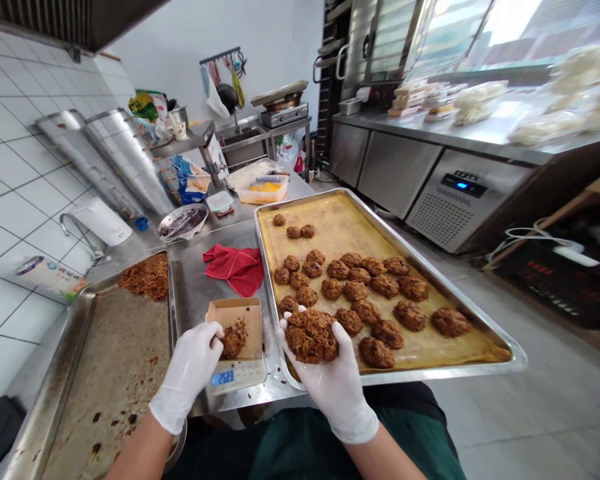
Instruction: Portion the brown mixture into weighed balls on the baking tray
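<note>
Right grip (333,387) cradles brown dough ball (311,337), left grip (195,363) at its nine o'clock, at kraft-paper tray (253,333), closure indiscernible

You have two gloved hands, left hand (187,370) and right hand (330,387), plus one large lump (314,337). Near you are two metal trays (115,360) (430,374), one heap of mixture (147,277), at least twenty-five shaped lumps (355,291) (your fingers (347,343) may hide more), one scale (255,379), one box (253,320), one red cloth (235,267), one bowl (183,221) and one open tub (263,197).
</note>
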Demonstrator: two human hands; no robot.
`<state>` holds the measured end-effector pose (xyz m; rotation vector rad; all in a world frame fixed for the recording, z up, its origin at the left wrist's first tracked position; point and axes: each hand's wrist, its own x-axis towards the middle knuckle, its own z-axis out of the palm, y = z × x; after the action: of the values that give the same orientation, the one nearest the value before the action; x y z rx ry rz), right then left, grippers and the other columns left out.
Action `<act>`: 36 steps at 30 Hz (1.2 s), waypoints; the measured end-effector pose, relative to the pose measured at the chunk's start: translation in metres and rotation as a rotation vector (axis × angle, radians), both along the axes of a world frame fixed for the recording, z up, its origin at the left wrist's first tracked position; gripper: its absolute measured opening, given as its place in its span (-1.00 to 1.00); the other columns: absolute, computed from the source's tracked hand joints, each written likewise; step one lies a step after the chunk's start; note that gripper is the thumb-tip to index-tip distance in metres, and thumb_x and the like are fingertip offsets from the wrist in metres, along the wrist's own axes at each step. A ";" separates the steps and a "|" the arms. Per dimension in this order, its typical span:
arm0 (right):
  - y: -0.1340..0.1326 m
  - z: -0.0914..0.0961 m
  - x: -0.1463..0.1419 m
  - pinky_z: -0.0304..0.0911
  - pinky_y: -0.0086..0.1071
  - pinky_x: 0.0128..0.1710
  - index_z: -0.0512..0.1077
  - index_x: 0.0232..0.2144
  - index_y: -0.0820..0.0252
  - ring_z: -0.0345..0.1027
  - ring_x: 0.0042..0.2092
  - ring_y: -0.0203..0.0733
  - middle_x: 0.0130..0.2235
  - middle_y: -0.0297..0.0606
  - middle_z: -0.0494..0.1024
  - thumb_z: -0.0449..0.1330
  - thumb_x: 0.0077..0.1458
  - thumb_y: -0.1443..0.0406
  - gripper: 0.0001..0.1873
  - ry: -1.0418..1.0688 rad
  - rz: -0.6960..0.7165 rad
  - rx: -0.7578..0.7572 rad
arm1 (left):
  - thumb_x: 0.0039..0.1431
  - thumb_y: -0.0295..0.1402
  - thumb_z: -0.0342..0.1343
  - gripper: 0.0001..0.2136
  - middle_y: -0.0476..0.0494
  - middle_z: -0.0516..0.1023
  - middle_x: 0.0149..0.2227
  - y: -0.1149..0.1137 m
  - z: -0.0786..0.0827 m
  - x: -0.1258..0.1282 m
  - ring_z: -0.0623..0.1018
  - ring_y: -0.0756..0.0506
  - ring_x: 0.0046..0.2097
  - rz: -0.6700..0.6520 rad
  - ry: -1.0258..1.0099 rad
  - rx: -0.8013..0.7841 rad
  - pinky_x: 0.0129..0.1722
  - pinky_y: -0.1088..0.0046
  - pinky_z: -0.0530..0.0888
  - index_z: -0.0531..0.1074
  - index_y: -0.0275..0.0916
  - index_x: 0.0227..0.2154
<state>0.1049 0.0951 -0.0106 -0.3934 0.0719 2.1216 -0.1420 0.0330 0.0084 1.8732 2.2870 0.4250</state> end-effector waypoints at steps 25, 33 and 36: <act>0.005 -0.014 0.000 0.17 -0.09 0.32 0.49 0.03 0.09 0.42 0.16 -0.08 0.00 -0.26 0.65 0.22 0.13 0.08 -0.55 -0.032 0.091 -0.031 | 0.33 -0.52 -0.04 -0.76 -0.28 0.59 -0.06 0.015 0.014 0.146 0.56 -0.20 0.05 -0.289 -0.018 0.625 0.11 0.18 0.52 0.45 -0.28 -0.04; 0.003 -0.005 -0.004 0.30 -0.07 0.23 0.42 0.10 0.13 0.42 0.16 -0.03 0.03 -0.13 0.62 0.19 0.17 0.07 -0.50 -0.043 0.050 -0.024 | 0.34 -0.52 -0.09 -0.71 -0.13 0.59 0.01 0.008 0.040 0.065 0.54 -0.08 0.06 -0.133 -0.134 0.491 0.16 0.34 0.43 0.47 -0.18 -0.03; 0.001 0.002 -0.005 0.35 -0.05 0.18 0.41 0.09 0.18 0.40 0.17 0.04 0.04 -0.07 0.60 0.19 0.16 0.08 -0.50 -0.064 0.056 -0.052 | 0.31 -0.49 -0.06 -0.76 -0.14 0.59 -0.07 0.007 0.033 0.018 0.55 -0.13 -0.01 -0.035 -0.139 0.254 0.07 0.28 0.44 0.49 -0.17 -0.13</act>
<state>0.1003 0.0963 -0.0084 -0.4985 0.0801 2.1635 -0.1237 0.0404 0.0418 1.9209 2.1927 0.8475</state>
